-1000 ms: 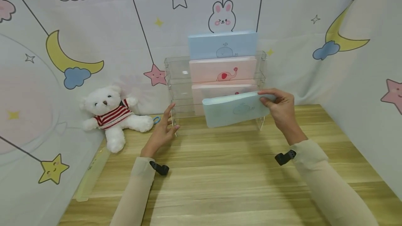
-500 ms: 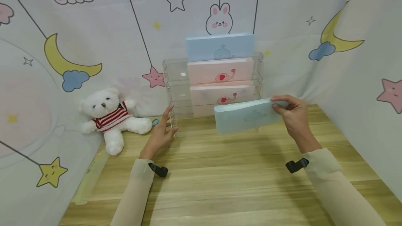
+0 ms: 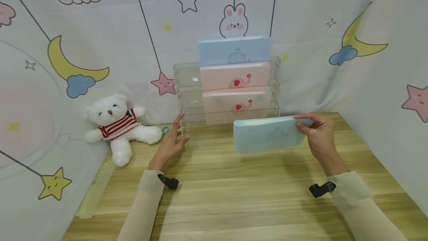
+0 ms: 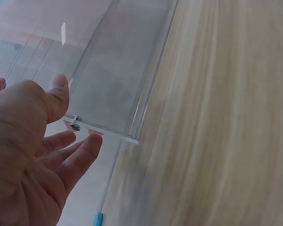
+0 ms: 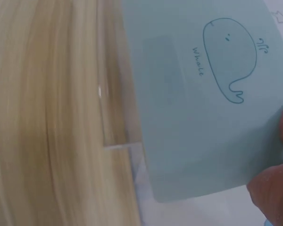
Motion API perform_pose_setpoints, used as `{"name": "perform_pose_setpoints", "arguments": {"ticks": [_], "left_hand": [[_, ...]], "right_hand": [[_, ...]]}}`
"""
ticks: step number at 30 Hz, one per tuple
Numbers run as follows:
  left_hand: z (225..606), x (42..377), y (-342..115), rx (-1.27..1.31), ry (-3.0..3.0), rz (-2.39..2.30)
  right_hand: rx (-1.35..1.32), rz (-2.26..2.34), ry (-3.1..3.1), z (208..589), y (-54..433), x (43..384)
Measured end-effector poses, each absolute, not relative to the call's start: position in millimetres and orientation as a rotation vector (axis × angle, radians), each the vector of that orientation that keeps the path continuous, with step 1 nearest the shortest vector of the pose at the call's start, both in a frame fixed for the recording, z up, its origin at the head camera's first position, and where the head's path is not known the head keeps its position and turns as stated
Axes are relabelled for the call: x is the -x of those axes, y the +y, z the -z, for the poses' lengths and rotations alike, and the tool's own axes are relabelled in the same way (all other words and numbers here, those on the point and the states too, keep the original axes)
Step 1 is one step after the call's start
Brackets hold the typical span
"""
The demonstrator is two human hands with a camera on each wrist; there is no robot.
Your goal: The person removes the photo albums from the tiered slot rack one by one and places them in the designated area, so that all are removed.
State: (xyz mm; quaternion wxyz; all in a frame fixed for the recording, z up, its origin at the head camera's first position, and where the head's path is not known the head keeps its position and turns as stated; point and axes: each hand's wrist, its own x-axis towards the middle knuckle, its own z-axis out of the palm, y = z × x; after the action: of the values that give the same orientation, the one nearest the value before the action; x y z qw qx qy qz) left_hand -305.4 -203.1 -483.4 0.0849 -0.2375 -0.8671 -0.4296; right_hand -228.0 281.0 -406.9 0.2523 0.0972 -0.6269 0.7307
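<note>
A pale blue-green booklet [image 3: 267, 135] with a whale drawing and the word "Whale" on its cover [image 5: 179, 122] hangs in front of a clear acrylic tiered rack [image 3: 194, 122]. My right hand [image 3: 317, 133] pinches its upper right corner between thumb and fingers, above the table. At the rack's left end, my left hand [image 3: 170, 144] holds the side panel, with the thumb in front and the fingers [image 4: 80, 160] along the outside. Two pink elephant booklets, a front one [image 3: 217, 107] and one behind it [image 3: 214, 75], and a blue whale booklet [image 3: 214, 51] stand in the rack.
A white teddy bear [image 3: 120, 118] in a striped sweater sits at the back left, with a small blue ring [image 3: 165, 130] near its foot. A yellow-green comb [image 3: 97, 190] lies along the table's left edge. Printed curtains [image 3: 133, 21] enclose the wooden table [image 3: 234, 196].
The right hand has carried the blue-green booklet away from the rack, rightward and down, uncovering the front pink elephant booklet. The left hand stays at the rack's side.
</note>
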Motion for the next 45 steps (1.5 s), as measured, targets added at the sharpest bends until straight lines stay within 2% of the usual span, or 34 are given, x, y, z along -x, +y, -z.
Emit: {"name": "perform_pose_setpoints", "arguments": {"ticks": [8,19,30,45], "left_hand": [[483,305,-203,0.704,-2.584,1.300],[482,302,-203,0.679,-2.606,1.313],[481,304,-202,0.674,-2.624,1.270],[483,306,-205,0.680,-2.591,1.176]], "right_hand": [[-0.185,-2.128,-1.704,413,260,223],[0.119,-2.329,-1.953,414,233,226],[0.213,-2.512,-2.105,427,203,244],[0.283,-2.493,-2.240,457,157,261]]}}
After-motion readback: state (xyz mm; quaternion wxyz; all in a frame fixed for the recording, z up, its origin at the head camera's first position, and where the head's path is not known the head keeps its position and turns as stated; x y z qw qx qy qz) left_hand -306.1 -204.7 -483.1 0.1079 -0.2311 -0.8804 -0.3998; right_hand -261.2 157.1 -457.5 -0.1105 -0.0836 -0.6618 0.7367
